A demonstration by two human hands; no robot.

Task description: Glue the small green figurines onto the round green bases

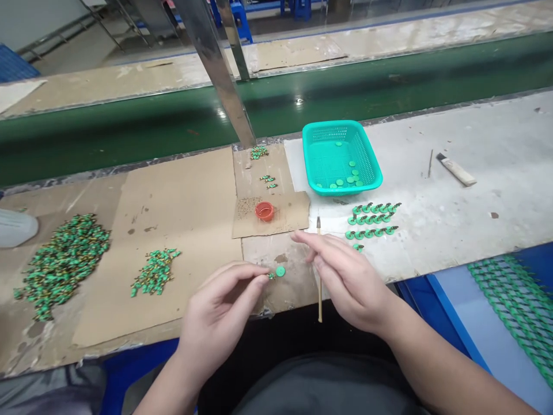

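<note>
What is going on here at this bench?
A person works at a bench. Their right hand holds a thin upright stick. Their left hand's fingertips are at a small green piece, beside a green disc. Rows of green pieces lie on the right, below a teal basket holding discs.

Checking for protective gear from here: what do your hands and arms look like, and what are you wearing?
Your left hand and right hand are bare: no gloves, rings or watch show. Your left forearm and right forearm have no sleeves or cables. A dark grey top shows at your torso.
</note>
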